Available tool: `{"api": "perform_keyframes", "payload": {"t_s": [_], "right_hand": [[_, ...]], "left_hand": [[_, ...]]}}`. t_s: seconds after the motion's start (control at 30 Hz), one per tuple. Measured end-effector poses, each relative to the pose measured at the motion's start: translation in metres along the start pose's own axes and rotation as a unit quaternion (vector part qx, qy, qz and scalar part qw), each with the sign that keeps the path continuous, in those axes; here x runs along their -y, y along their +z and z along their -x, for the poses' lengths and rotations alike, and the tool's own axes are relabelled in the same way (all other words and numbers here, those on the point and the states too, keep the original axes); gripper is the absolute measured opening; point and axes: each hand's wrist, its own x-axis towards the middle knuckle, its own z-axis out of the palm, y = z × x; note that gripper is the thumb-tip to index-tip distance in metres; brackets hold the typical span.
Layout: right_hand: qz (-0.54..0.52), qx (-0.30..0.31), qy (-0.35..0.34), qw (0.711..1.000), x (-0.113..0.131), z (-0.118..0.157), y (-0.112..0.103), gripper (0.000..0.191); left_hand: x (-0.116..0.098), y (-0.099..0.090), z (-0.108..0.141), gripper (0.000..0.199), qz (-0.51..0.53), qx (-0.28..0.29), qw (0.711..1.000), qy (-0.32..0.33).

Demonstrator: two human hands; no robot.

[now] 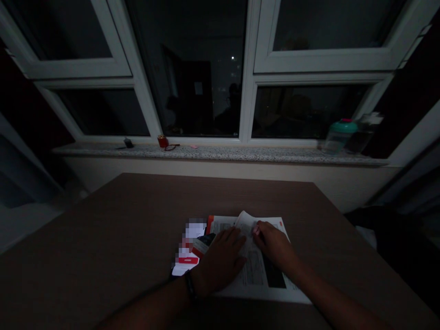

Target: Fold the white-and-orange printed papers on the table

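A raised page (pixel 245 227) of an open booklet (pixel 264 279), at 6 o'clock on a brown wood-grain table (pixel 103 238), is pinched by the right hand's (pixel 273 245) closed fingers, while the left hand (pixel 220 261) is pressed flat, fingers spread, beside a pixelated printed card (pixel 189 250).

- Open booklet (pixel 264 279): white pages, grey print, a black block, orange strip at the top left, lying flat
- Page (pixel 245 227): curled up off the booklet, right hand (pixel 273 243) pinching it
- Left hand (pixel 220 261): flat on the booklet
- Red-and-white leaflet (pixel 187 263): pixelated, just beside the booklet, kinda tucked against it, details hard to make out
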Motion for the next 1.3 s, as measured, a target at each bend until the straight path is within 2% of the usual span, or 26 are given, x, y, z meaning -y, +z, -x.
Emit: {"api": "perform_keyframes", "payload": {"t_s": [0.1, 0.3, 0.67, 0.77, 0.9, 1.0, 1.2, 1.3], "right_hand": [[-0.004, 0.0, 0.0, 1.0, 0.003, 0.002, -0.003, 0.005], [-0.019, 0.061, -0.068, 0.996, 0.008, 0.008, -0.006, 0.004], [-0.019, 0.009, 0.0, 1.0, 0.005, 0.003, -0.007, 0.006], [-0.022, 0.031, -0.028, 0.999, 0.007, 0.005, -0.008, 0.005], [-0.029, 0.079, -0.102, 0.991, 0.011, 0.009, -0.012, 0.004], [-0.026, 0.09, -0.132, 0.987, 0.012, 0.009, -0.014, 0.005], [-0.02, 0.028, -0.047, 0.998, 0.007, 0.005, -0.008, 0.006], [-0.021, 0.001, -0.037, 0.999, 0.005, 0.005, -0.005, 0.006]], "left_hand": [[0.0, -0.001, 0.0, 0.047, 0.005, 0.001, 1.0, 0.005], [0.002, 0.003, 0.0, 0.058, -0.01, 0.013, 1.0, 0.018], [0.001, -0.001, 0.001, 0.053, -0.003, 0.016, 1.0, 0.014], [0.001, 0.0, 0.001, 0.052, -0.001, 0.01, 1.0, 0.006], [0.002, 0.004, 0.0, 0.049, -0.006, 0.007, 1.0, 0.006], [0.003, 0.006, 0.001, 0.05, -0.008, 0.008, 1.0, 0.005], [0.004, 0.003, 0.002, 0.055, 0.0, 0.012, 1.0, 0.012], [0.004, 0.002, 0.002, 0.058, 0.007, 0.01, 1.0, 0.014]]}}
